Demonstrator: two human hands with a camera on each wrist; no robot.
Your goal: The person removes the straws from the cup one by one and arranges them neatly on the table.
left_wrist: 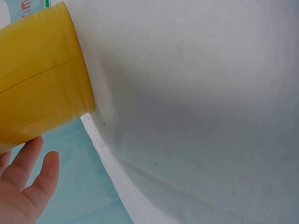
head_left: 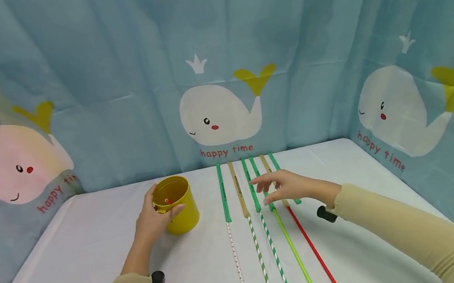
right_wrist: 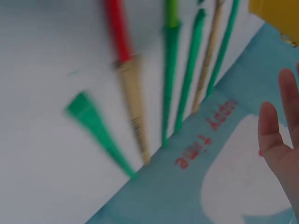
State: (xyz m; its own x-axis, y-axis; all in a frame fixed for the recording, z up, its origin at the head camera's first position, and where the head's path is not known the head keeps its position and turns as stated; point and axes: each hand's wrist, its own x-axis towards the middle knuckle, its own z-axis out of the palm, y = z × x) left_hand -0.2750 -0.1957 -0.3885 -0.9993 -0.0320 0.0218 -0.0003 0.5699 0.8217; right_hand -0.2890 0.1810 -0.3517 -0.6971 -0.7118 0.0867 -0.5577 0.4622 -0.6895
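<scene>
My left hand [head_left: 152, 219] holds a yellow bucket [head_left: 187, 213] that stands on the table at the left. Its thumb lies across the front of the rim, its fingers along the left side. In the bucket's mouth a small red and white bit shows; what it belongs to is hidden. My right hand [head_left: 284, 186] hovers over a row of green and tan paper straw sleeves, fingers loosely bent around nothing. Straws lead from most sleeves toward me: red-dotted white [head_left: 239, 269], green-striped, plain lime green [head_left: 295, 252] and red [head_left: 314, 249]. The rightmost green sleeve [right_wrist: 100, 130] shows no straw.
A white cloth [head_left: 72, 267] covers the table. Behind it and along both sides hangs a blue curtain [head_left: 134, 102] printed with whales. The leftmost green sleeve [head_left: 223, 192] lies a short way right of the bucket.
</scene>
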